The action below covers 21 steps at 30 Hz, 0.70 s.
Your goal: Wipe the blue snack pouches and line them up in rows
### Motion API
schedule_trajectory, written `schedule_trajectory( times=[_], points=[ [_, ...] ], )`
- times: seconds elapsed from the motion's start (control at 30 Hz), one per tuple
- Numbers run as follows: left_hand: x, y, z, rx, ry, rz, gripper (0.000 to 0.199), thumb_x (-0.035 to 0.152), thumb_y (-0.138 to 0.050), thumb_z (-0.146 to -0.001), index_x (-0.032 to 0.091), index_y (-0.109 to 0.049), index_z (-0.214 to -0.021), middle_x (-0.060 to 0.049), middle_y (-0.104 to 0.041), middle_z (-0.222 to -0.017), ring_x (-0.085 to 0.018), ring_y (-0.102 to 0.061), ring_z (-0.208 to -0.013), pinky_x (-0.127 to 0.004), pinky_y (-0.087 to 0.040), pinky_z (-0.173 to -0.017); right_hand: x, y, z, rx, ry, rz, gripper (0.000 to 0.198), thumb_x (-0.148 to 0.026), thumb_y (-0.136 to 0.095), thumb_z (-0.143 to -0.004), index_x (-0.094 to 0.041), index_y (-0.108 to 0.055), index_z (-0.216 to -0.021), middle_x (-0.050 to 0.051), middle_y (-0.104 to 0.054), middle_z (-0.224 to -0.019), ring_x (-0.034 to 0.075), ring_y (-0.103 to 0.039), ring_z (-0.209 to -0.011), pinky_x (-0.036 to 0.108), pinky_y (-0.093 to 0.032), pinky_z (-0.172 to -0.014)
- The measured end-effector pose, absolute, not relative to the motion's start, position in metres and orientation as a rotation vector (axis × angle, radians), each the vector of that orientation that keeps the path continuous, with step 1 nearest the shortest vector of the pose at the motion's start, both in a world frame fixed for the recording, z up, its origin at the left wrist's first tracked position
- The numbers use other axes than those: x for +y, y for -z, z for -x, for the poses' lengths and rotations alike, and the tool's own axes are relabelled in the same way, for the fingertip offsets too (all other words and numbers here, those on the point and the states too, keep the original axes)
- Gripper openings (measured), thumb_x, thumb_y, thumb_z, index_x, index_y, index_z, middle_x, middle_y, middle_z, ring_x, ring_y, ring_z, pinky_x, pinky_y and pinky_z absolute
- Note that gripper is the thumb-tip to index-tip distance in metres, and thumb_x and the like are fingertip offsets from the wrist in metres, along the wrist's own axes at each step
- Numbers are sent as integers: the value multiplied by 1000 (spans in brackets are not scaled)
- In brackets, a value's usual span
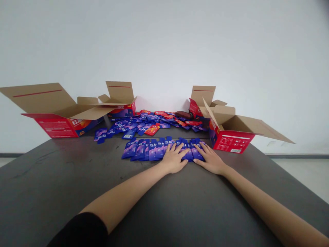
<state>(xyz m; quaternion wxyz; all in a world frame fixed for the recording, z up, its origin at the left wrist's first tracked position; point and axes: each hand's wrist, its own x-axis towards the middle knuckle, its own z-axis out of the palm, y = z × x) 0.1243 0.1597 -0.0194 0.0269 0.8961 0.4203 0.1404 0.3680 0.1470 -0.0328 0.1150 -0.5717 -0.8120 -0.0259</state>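
As I look down through the head camera, one row of blue-purple sachets (153,151) lies across the middle of the desk (167,209), each overlapping its neighbour, printed faces up. I count roughly ten (fingers cover some at the right end, so I cannot give an exact figure). Two hands rest on that row, palms down and gripping nothing: the left hand (174,158) has its fingers fanned wide over the right-hand part, and the right hand (210,159), also splayed, covers the end. Their two thumbs point toward each other, apart.

Just beyond the row I see one loose heap (151,119) of sachets, mostly blue with red ones mixed in; too many overlap for me to count. One red sachet (152,129) lies at its front edge, and one dark brown object (183,115), which I cannot identify, rests at the back right.

Four cartons flank the heap, flaps spread, two on each side: near left carton (58,127), far left carton (124,111), far right carton (195,108) and near right carton (232,140). One black sleeve (81,230) shows on the left arm. Behind everything stands one pale wall (164,44).
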Motion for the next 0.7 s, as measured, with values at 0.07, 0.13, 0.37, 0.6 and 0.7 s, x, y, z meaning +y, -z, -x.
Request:
schedule_trajectory(
  times=[0.07, 0.13, 0.37, 0.6, 0.7],
  points=[
    [164, 19, -123, 1340, -439, -2751, 57, 55, -38, -90, 37, -31, -144, -2, -24, -155, -36, -20, -140, -59, -13, -111, 156, 32, -363, -2368, 51, 1668, 78, -69, -39, -85, -31, -20, -149, 8, -18, -156, 34, -19, -141, 52, -26, -110],
    [170, 19, -121, 1360, -444, -2743, 56, 54, -38, -90, 37, -31, -143, -2, -24, -155, -36, -20, -140, -59, -13, -111, 164, 32, -359, -2360, 33, 1683, 78, -70, -39, -84, -32, -20, -149, 7, -18, -157, 35, -18, -141, 52, -25, -110],
    [185, 22, -117, 1428, -461, -2707, 57, 53, -39, -90, 34, -33, -143, -3, -26, -154, -38, -23, -139, -59, -13, -110, 188, 32, -344, -2358, -15, 1697, 79, -71, -37, -84, -30, -20, -150, 8, -18, -156, 35, -15, -142, 51, -23, -111],
    [173, 12, -117, 1420, -546, -2734, 62, 49, -42, -89, 24, -32, -144, -10, -23, -155, -37, -15, -141, -59, -8, -112, 178, 17, -347, -2263, 97, 1532, 75, -59, -42, -86, -23, -23, -149, 8, -22, -155, 28, -18, -142, 49, -19, -114],
    [161, 4, -114, 1327, -692, -2826, 58, 40, -45, -88, 17, -36, -140, -14, -23, -154, -33, -11, -143, -55, -5, -114, 165, -7, -361, -2069, 366, 1482, 68, -40, -44, -87, -19, -24, -148, 7, -25, -154, 29, -21, -140, 50, -16, -114]
  ],
)
